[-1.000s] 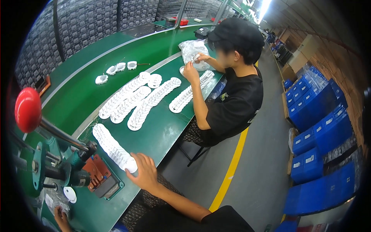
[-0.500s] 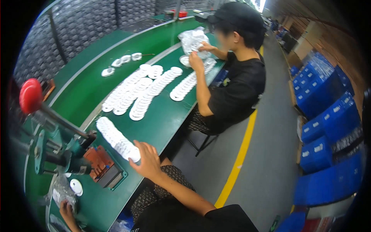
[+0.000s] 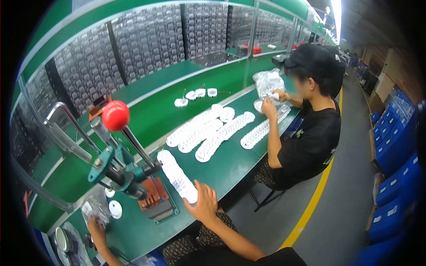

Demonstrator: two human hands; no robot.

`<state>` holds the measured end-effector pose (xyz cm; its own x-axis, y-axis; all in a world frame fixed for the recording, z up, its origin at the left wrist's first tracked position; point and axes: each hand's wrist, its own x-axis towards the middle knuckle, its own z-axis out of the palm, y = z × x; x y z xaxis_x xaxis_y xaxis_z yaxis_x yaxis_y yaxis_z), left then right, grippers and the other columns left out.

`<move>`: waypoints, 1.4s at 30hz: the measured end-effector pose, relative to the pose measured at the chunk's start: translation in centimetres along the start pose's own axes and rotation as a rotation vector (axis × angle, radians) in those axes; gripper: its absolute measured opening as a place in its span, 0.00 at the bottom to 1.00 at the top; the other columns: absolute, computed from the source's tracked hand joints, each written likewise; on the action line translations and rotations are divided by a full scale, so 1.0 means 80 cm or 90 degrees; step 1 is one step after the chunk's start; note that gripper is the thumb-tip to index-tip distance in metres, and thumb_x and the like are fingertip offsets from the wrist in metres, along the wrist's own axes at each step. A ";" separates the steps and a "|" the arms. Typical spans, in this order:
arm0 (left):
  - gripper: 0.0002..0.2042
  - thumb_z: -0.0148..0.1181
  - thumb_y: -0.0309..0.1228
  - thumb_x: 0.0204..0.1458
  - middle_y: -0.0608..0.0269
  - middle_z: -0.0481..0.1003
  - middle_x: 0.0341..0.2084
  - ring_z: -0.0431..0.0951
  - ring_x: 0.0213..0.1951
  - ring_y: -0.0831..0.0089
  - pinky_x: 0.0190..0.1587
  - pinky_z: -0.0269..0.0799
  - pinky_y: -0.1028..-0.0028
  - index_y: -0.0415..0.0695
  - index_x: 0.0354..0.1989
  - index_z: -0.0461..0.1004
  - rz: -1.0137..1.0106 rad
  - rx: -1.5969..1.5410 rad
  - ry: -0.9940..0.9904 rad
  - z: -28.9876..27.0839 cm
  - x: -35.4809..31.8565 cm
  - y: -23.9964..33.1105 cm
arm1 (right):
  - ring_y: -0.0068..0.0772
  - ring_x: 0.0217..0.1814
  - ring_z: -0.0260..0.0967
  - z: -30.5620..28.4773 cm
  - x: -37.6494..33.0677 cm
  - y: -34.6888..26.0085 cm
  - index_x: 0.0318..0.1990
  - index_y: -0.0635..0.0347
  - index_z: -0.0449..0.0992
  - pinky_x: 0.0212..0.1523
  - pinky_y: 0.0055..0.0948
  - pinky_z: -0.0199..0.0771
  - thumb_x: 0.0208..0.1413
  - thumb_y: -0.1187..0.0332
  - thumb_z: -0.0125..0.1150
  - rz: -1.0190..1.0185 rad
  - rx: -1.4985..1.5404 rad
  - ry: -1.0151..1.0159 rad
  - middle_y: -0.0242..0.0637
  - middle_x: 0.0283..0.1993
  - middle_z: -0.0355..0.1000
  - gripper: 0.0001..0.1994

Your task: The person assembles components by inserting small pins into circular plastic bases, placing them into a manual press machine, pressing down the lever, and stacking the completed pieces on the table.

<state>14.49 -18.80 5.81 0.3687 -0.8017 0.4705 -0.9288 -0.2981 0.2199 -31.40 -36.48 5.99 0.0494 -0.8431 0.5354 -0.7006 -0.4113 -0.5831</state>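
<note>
My right hand [image 3: 205, 205] rests at the near end of a slanting row of overlapping white discs [image 3: 176, 175], with thumb and fingers apart, touching the end disc. At the lower left, my left hand [image 3: 95, 225] has its fingers bent against a clear plastic bag [image 3: 96, 208]; what they may hold inside is hidden. Beside that bag a loose white disc [image 3: 115, 209] lies on the green bench [image 3: 142, 237]. Between my hands stands a hand press with a red ball knob [image 3: 116, 115], above a reddish-brown fixture block [image 3: 155, 195].
A co-worker [image 3: 313, 119] sits at the right, handling a white part near another plastic bag [image 3: 269, 83]. Further rows of white discs [image 3: 225, 136] cover the middle bench. Several white pieces [image 3: 191, 95] lie on the green belt. Blue boxes [image 3: 390, 142] line the aisle.
The view has swung up and to the left, so the bench items sit further right in the picture. My hands stay at the bag and the disc row.
</note>
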 end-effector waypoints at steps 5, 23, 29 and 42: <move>0.12 0.52 0.12 0.40 0.47 0.74 0.31 0.75 0.35 0.51 0.39 0.71 0.63 0.35 0.36 0.71 -0.061 -0.109 0.110 -0.003 -0.003 0.046 | 0.45 0.57 0.62 -0.011 -0.006 0.002 0.61 0.65 0.62 0.58 0.41 0.58 0.44 0.56 0.68 -0.019 -0.030 -0.005 0.44 0.49 0.69 0.37; 0.08 0.54 0.19 0.54 0.51 0.78 0.34 0.79 0.37 0.64 0.42 0.73 0.70 0.33 0.42 0.73 -0.166 -0.264 0.071 -0.003 0.011 0.045 | 0.44 0.54 0.65 -0.003 0.000 -0.003 0.58 0.62 0.66 0.56 0.40 0.60 0.44 0.60 0.67 0.004 -0.033 0.050 0.43 0.47 0.71 0.33; 0.08 0.56 0.23 0.56 0.52 0.78 0.36 0.79 0.38 0.64 0.43 0.74 0.70 0.33 0.41 0.75 -0.161 -0.234 0.085 -0.009 0.009 0.051 | 0.45 0.54 0.65 -0.004 0.001 -0.001 0.56 0.62 0.68 0.56 0.41 0.61 0.44 0.61 0.67 0.001 -0.028 0.059 0.44 0.48 0.71 0.30; 0.07 0.58 0.21 0.53 0.55 0.79 0.36 0.79 0.38 0.67 0.43 0.73 0.73 0.36 0.39 0.77 -0.199 -0.166 0.240 -0.023 -0.036 0.066 | 0.51 0.55 0.65 0.018 -0.011 -0.001 0.56 0.64 0.67 0.58 0.46 0.60 0.46 0.61 0.65 -0.040 -0.020 -0.051 0.49 0.51 0.69 0.29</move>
<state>8.60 -17.13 7.21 0.6574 -0.4407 0.6112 -0.7509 -0.3158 0.5800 -30.33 -36.24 4.69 0.1506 -0.8413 0.5192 -0.7157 -0.4551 -0.5298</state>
